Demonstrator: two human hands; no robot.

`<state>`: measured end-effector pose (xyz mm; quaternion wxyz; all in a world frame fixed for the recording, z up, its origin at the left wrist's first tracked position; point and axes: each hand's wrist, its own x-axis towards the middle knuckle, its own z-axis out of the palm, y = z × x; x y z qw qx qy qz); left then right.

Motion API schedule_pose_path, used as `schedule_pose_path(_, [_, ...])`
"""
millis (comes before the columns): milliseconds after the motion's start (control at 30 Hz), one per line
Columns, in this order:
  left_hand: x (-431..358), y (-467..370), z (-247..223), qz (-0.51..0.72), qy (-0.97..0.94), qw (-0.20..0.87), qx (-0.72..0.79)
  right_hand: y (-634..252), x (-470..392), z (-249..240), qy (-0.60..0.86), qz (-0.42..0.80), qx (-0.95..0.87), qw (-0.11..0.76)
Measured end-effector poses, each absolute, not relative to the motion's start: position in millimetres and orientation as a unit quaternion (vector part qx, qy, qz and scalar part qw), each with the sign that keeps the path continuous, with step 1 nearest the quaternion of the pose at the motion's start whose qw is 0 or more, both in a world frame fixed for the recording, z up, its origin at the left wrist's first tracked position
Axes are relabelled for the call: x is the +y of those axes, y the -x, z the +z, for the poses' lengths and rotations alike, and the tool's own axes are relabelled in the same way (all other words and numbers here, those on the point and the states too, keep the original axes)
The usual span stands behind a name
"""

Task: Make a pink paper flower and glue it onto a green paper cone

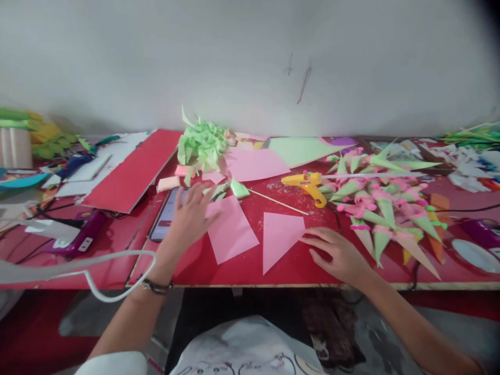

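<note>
From where I'm standing, the right hand point(332, 255) has its fingers loosely parted at the edge of a tapered pink piece point(280, 237); touching it, but doesn't look like a proper grip. Left hand point(191, 211) is splayed wide over the phone point(163, 224) and the corner of a squarish pink sheet point(234, 234), holding nothing I can see. Both pinks lie flat on the red bench point(242, 275), so I'd say neither one's rolled or glued yet. Further out there's a thin stick point(279, 202) and a yellow glue gun point(304, 181). Loads already look made up, tbh: that heap of paper cones point(385, 208) on the right, with pink bits stuffed in the mouths. Only container-ish thing is a white dish point(474, 255); can't tell what's in it.
</note>
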<state>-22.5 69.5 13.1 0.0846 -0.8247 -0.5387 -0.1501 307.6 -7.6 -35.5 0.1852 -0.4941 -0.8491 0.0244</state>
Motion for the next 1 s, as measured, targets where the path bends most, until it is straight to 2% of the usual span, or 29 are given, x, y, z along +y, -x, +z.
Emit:
schedule_pose_path(67, [78, 48, 6, -0.147, 0.783, 0.131, -0.59, -307, -8, -35, 0.496, 0.034, -0.846, 0.189])
schedule_pose_path(167, [83, 67, -2, -0.12, 0.777, 0.135, -0.603, -305, -8, -34, 0.502, 0.04, -0.841, 0.196])
schedule_pose_path(300, [78, 54, 7, -0.186, 0.786, 0.13, -0.575, -301, -8, -31, 0.507, 0.037, -0.839, 0.193])
schedule_pose_path(433, [67, 23, 19, -0.235, 0.829, 0.023, -0.507, -297, -9, -29, 0.512, 0.033, -0.835, 0.2])
schedule_pose_path(767, [35, -28, 21, -0.205, 0.901, -0.177, -0.34, -293, -12, -29, 0.522, 0.042, -0.829, 0.197])
schedule_pose_path(867, [26, -43, 15, -0.179, 0.906, -0.188, -0.333, -291, -13, -30, 0.513, 0.012, -0.835, 0.197])
schedule_pose_path(1000, [17, -61, -3, -0.107, 0.93, -0.145, -0.319, -288, -11, -30, 0.492, -0.022, -0.853, 0.174])
